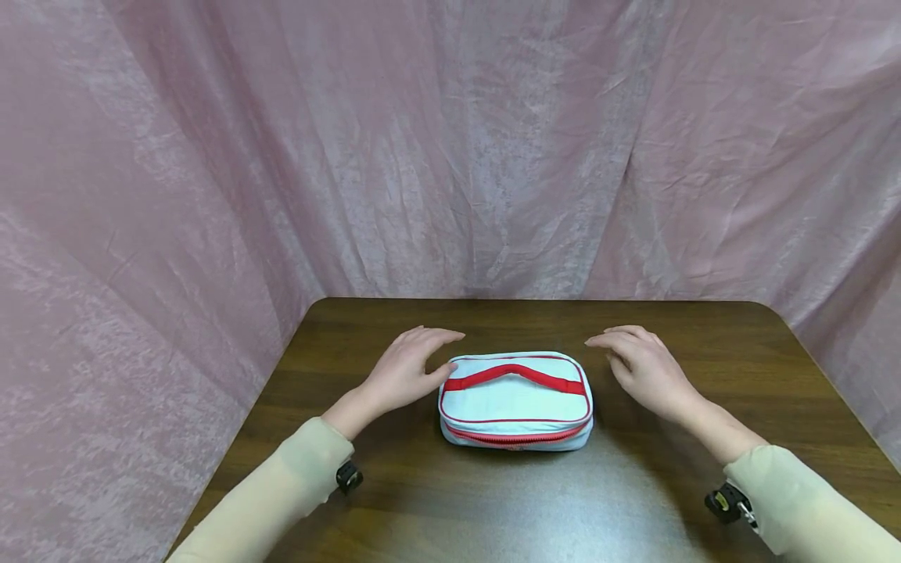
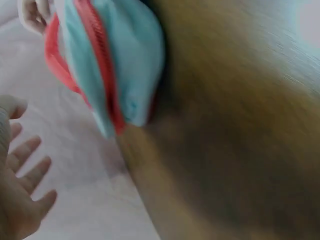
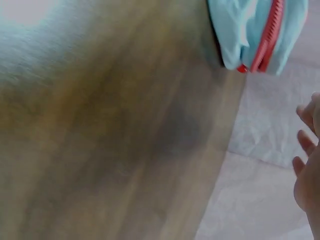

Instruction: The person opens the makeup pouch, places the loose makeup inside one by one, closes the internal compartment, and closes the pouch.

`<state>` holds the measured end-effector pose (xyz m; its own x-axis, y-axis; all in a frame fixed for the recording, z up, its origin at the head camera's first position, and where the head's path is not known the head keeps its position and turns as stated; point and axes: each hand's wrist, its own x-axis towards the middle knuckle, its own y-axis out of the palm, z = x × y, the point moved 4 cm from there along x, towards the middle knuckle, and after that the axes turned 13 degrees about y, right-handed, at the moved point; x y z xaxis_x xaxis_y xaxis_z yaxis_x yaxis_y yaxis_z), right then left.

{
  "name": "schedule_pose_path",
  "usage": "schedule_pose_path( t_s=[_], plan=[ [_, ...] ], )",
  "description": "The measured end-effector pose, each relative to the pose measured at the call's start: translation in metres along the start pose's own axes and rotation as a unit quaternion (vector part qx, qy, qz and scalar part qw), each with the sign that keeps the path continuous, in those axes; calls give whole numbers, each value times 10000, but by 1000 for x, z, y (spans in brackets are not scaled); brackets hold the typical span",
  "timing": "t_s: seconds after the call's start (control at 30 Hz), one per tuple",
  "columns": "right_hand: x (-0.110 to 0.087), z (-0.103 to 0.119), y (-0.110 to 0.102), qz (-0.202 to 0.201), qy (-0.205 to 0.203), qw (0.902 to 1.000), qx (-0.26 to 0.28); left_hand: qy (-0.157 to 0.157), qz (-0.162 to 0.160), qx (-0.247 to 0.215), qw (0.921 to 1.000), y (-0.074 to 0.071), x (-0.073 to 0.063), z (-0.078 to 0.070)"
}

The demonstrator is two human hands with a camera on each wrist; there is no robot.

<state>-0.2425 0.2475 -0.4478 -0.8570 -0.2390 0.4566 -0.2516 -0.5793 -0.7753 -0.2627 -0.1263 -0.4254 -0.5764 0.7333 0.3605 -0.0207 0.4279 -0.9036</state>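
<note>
A light blue zippered pouch (image 1: pixel 517 405) with red piping, a red zipper (image 1: pixel 514 437) along its front and a red strap handle (image 1: pixel 517 371) on top lies on the wooden table. My left hand (image 1: pixel 411 369) is at the pouch's left end, fingers extended and thumb overlapping the top left corner in the head view. On the other side my right hand (image 1: pixel 648 370) hovers a little apart from the pouch, its fingers loosely bent and holding nothing. In the left wrist view, the left hand (image 2: pixel 22 185) shows spread fingers and a gap to the pouch (image 2: pixel 132 55).
The brown table (image 1: pixel 394 508) has rounded far corners. Behind and beside it hangs a pink velvet curtain (image 1: pixel 450 156). Small black devices sit at both wrists, one under the left cuff (image 1: pixel 349 476) and one under the right (image 1: pixel 728 503).
</note>
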Motion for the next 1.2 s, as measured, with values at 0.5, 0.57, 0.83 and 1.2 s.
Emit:
schedule_pose_path(
  t_s=[0.5,0.57,0.83,1.2],
  plan=[
    [32,-27,14,2383,1585,9573,401,18,935,65,9956,6,50,-30],
    [36,-31,20,2654,1559,9501,509,47,1089,135,9939,9,56,-32],
    [46,-35,48,3634,1201,9103,1576,-24,1561,229,9875,29,71,-38],
    [45,-31,64,3821,1348,8992,1654,65,1651,476,9851,41,80,-43]
  ],
)
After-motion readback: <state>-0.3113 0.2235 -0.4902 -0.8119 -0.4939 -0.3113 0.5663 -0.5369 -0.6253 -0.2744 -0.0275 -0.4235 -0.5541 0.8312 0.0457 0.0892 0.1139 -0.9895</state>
